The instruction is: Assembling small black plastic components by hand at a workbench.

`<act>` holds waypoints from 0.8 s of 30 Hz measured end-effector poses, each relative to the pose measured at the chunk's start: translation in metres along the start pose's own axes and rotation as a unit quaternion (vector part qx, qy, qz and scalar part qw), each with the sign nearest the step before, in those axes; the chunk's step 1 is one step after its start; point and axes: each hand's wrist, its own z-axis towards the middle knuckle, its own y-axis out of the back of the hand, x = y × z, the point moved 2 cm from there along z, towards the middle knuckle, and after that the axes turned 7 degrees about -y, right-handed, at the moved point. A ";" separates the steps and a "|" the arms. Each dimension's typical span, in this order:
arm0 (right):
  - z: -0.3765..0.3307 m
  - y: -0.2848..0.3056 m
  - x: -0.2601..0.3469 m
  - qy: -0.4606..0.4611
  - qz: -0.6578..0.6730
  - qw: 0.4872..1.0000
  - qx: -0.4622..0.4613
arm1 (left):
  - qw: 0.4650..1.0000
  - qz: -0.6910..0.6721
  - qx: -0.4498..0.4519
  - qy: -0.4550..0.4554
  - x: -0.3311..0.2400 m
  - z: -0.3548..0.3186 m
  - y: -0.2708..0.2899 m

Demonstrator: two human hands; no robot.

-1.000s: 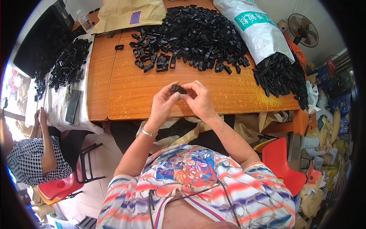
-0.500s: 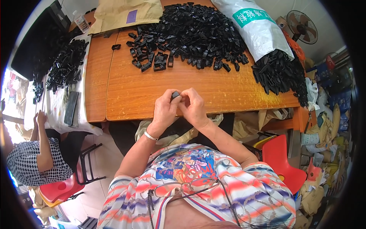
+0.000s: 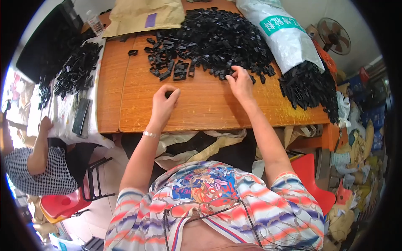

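My left hand (image 3: 164,102) is closed over the table near its front edge, with a small black plastic part (image 3: 168,94) partly showing between thumb and fingers. My right hand (image 3: 241,85) reaches to the near edge of a large heap of black plastic parts (image 3: 222,39). Its thumb and forefinger are apart, with black parts between and beyond them. Several looser clip-like parts (image 3: 180,70) lie left of that hand, and one lone part (image 3: 132,52) sits farther left on the wooden table (image 3: 188,113).
A white sack (image 3: 289,37) at the right spills long black pieces (image 3: 307,85). A brown paper bag (image 3: 142,16) lies at the back left. At the left, a person (image 3: 42,167) sits by a cloth-covered table with more black parts (image 3: 77,69). A red chair (image 3: 312,180) stands at my right.
My hands were together over the table, working on a small black part. They have separated: the right has gone forward to the heap, the left slightly left and forward, keeping a part.
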 end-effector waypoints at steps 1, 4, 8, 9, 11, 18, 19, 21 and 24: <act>0.006 -0.001 0.001 -0.022 -0.016 1.000 0.012 | 0.983 0.171 0.007 -0.068 -0.006 0.009 0.002; 0.017 -0.011 -0.009 0.001 -0.075 0.996 0.038 | 0.917 0.341 -0.039 -0.203 -0.025 0.030 -0.009; 0.008 -0.012 -0.001 0.011 -0.036 0.996 0.082 | 0.868 0.445 -0.029 -0.220 -0.011 0.048 -0.010; 0.003 -0.010 -0.001 0.001 -0.023 0.996 0.084 | 0.861 0.457 -0.021 -0.221 -0.010 0.049 -0.012; -0.007 -0.008 0.000 0.009 -0.015 0.997 0.069 | 0.851 0.476 -0.019 -0.223 -0.009 0.051 -0.015; -0.048 -0.010 0.001 -0.076 0.181 0.973 0.123 | 0.943 0.298 -0.012 -0.146 -0.010 0.032 -0.013; -0.052 -0.008 0.003 -0.040 0.154 0.982 0.102 | 0.943 0.300 -0.015 -0.145 -0.010 0.027 -0.013; -0.055 -0.003 0.005 0.006 0.127 0.988 0.087 | 0.998 -0.042 -0.037 0.029 -0.007 0.018 -0.011; -0.053 0.005 0.006 0.050 0.096 0.988 0.111 | 0.969 -0.219 -0.041 0.111 -0.013 0.009 -0.010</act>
